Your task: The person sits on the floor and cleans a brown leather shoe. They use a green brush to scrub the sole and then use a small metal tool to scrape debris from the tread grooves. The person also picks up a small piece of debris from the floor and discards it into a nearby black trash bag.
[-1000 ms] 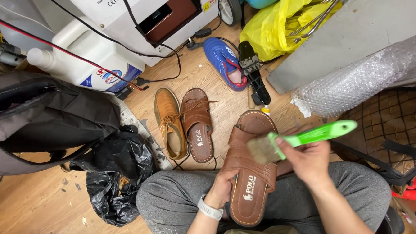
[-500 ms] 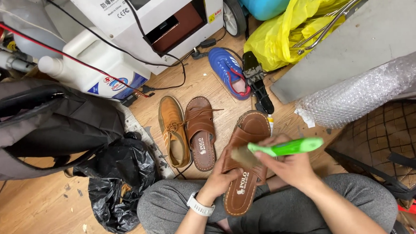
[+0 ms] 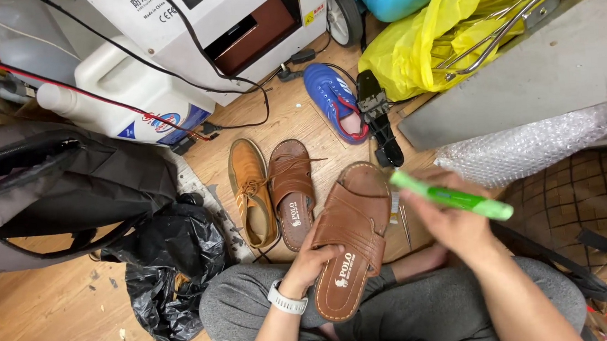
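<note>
My left hand [image 3: 315, 254] grips a brown leather sandal [image 3: 352, 237] by its left edge and holds it over my grey-trousered lap, sole down and toe pointing away. My right hand [image 3: 451, 221] is closed on a bright green brush handle [image 3: 457, 197], held just to the right of the sandal's toe. The brush head is blurred and I cannot make out its bristles. A white watch sits on my left wrist.
On the wooden floor ahead lie a second brown sandal [image 3: 292, 192], a tan lace-up shoe [image 3: 250, 190] and a blue sports shoe [image 3: 334, 101]. A black plastic bag [image 3: 173, 267] and dark backpack [image 3: 55, 183] fill the left. A white jug, white machine, yellow bag and bubble wrap [image 3: 524, 148] surround them.
The brush has swung off the sandal's strap and now sits to the right of its toe. The sandal stays in my left hand, shifted slightly in the view.
</note>
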